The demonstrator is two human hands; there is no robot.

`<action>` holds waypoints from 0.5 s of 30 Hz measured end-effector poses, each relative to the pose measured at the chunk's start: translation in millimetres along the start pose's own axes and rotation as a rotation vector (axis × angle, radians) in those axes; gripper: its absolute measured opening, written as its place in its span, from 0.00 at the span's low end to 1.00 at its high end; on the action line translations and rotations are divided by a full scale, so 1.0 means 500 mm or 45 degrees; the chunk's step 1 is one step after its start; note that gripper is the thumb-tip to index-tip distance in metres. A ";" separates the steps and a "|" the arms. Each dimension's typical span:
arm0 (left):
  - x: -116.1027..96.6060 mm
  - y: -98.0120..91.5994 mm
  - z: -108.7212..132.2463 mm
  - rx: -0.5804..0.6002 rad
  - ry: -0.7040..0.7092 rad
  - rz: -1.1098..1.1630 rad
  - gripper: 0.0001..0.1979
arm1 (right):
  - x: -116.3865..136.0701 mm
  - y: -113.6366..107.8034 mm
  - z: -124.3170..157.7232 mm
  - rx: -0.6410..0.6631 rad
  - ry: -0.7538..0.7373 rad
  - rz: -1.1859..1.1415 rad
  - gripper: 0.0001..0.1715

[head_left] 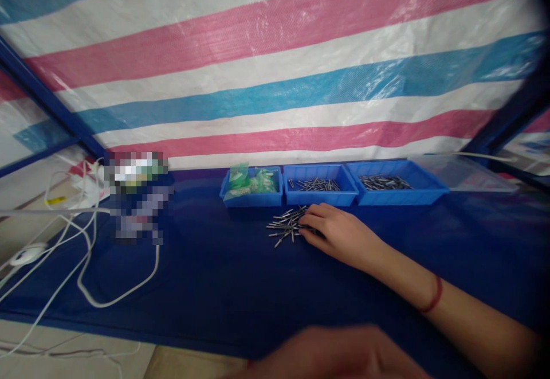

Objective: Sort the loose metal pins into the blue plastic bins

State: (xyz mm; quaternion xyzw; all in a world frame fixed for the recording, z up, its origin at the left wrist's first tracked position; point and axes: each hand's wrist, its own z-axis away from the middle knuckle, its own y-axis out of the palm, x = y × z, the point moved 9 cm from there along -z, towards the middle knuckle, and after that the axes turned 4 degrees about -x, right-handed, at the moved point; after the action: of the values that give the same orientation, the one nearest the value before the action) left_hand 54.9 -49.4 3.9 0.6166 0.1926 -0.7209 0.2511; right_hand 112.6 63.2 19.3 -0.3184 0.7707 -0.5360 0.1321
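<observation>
A loose pile of thin metal blind rivets (pixel 286 227) lies on the blue tabletop, in front of the bins. My right hand (pixel 333 230) is at the right side of this pile, fingers curled down and closed around some of the rivets. Its fingertips and thumb partly hide what they hold. A red cord circles the right wrist. Close to the camera at the bottom edge, my left hand (pixel 339 356) shows only as a blurred shape, held above the table's near side. Its fingers cannot be made out.
Behind the pile stand three blue bins: the left bin (pixel 253 200) with green plastic packets, the middle bin (pixel 320 198) and right bin (pixel 399 196) with metal rivets. A clear plastic sheet (pixel 459 174) lies right. White cables (pixel 92 293) tangle at left beside a blurred-out patch.
</observation>
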 end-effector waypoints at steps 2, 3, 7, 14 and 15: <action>-0.062 -0.049 -0.033 -0.225 0.097 -0.205 0.18 | -0.003 0.004 0.001 -0.004 -0.006 -0.015 0.10; -0.091 -0.081 -0.049 -0.351 0.166 -0.408 0.16 | -0.005 0.006 0.001 -0.009 -0.005 -0.019 0.10; -0.135 -0.191 -0.098 -0.681 0.430 -1.191 0.09 | -0.012 0.009 0.001 -0.027 0.008 0.011 0.08; -0.067 -0.248 -0.106 -0.803 0.467 -1.666 0.15 | -0.026 -0.022 -0.004 -0.194 0.118 -0.215 0.08; -0.068 -0.251 -0.102 -0.825 0.476 -1.640 0.16 | -0.030 -0.034 -0.004 -0.257 0.152 -0.299 0.09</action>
State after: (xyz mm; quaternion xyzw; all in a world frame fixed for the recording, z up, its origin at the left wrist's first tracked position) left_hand 23.9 85.0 24.8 0.3891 0.7582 -0.5157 -0.0888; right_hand 128.8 70.4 33.4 -0.3855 0.7846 -0.4854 -0.0103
